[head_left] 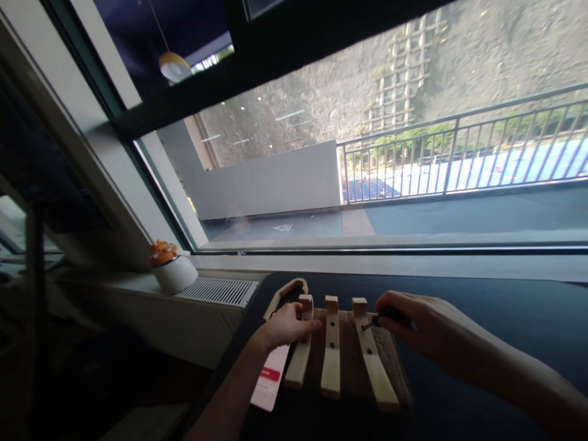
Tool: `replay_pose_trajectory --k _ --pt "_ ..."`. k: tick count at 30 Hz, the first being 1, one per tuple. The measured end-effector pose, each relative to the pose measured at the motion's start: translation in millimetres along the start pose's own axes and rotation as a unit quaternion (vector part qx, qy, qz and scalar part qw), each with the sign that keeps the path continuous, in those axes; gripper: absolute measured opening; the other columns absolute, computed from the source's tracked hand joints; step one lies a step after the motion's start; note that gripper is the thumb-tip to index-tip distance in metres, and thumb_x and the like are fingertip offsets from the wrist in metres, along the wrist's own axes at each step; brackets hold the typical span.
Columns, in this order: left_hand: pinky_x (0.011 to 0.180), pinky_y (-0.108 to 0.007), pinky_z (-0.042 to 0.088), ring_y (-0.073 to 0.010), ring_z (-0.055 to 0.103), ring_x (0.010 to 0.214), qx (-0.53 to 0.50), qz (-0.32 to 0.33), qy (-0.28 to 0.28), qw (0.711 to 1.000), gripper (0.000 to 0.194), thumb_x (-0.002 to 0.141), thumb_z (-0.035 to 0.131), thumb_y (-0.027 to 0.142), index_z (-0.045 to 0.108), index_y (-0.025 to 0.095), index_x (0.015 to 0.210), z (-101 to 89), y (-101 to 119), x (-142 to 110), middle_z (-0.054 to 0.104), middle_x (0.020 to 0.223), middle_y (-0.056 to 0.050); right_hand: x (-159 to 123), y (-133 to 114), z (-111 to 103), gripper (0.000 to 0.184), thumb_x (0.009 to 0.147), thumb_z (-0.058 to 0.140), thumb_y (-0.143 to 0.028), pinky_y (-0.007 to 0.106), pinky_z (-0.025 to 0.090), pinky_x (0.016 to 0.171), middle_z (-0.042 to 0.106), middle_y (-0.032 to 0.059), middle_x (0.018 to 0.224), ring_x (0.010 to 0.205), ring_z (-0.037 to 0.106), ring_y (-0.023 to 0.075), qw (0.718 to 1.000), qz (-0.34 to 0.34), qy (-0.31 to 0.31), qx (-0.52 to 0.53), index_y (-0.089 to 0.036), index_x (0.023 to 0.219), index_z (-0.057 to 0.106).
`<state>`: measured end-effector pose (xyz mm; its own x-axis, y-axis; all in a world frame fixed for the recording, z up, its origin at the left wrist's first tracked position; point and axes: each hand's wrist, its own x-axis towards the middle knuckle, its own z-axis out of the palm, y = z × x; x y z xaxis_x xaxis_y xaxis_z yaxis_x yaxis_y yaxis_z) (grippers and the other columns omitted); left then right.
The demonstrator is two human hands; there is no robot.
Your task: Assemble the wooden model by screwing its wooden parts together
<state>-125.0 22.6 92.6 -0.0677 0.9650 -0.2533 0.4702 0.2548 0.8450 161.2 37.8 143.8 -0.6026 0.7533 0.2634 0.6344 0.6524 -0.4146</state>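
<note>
A brown wooden board [346,367] lies on the dark table, with three pale wooden hooks in a row on it: a left hook [297,364], a middle hook [331,355] and a slanted right hook [379,380]. Dark holes show in the middle and right ones. My left hand [287,324] is closed around the upper part of the left hook, thumb lying across it. In my closed right hand [413,315] is a screwdriver [375,320] with a dark handle; its tip meets the right hook near the upper hole. Whether a screw sits there, I cannot tell.
Another curved wooden piece [287,293] lies behind my left hand. A phone [269,380] with a lit screen is partly under that hand. The dark table [482,312] meets the window sill [413,264]. A white pot with an orange top [174,269] stands left, beside a vent [220,291].
</note>
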Motion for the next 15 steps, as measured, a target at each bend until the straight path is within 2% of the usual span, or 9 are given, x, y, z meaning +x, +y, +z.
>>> replay_pose_trajectory --k 3,9,12,15 --pt "0.061 -0.028 0.046 -0.0248 0.064 0.081 0.035 -0.032 -0.008 0.999 0.056 0.065 0.070 0.055 0.063 0.012 0.100 10.6 -1 7 0.067 0.091 -0.009 -14 -6 0 0.021 0.091 0.046 -0.033 0.027 0.040 0.055 0.069 0.0026 0.079 0.065 0.062 0.0178 1.000 0.007 0.017 -0.019 -0.023 0.092 0.064" --pt "0.078 -0.029 0.048 -0.0239 0.063 0.094 -0.034 0.045 -0.004 0.998 0.036 0.071 0.069 0.037 0.060 0.014 0.096 35.3 11 -7 0.066 0.098 -0.007 -48 -18 -1 0.018 0.089 0.048 -0.029 0.028 0.040 0.056 0.070 0.0035 0.080 0.066 0.063 0.0185 0.998 0.020 0.060 -0.015 -0.022 0.090 0.064" --pt "0.079 -0.029 0.049 -0.0227 0.064 0.093 -0.109 0.090 0.009 0.990 0.028 0.072 0.067 0.030 0.057 0.016 0.095 48.9 8 -12 0.067 0.095 -0.005 -68 -22 0 0.018 0.089 0.048 -0.030 0.028 0.042 0.058 0.070 0.0040 0.082 0.068 0.065 0.0194 0.996 0.031 0.083 -0.022 -0.022 0.091 0.064" --pt "0.075 -0.030 0.052 -0.0230 0.066 0.088 -0.229 0.105 0.015 0.968 0.040 0.072 0.069 0.033 0.052 0.017 0.105 57.7 1 -17 0.068 0.092 -0.005 -82 -29 1 0.017 0.088 0.050 -0.030 0.029 0.045 0.060 0.071 0.0049 0.088 0.071 0.066 0.0201 0.993 0.034 0.109 -0.032 -0.023 0.094 0.064"
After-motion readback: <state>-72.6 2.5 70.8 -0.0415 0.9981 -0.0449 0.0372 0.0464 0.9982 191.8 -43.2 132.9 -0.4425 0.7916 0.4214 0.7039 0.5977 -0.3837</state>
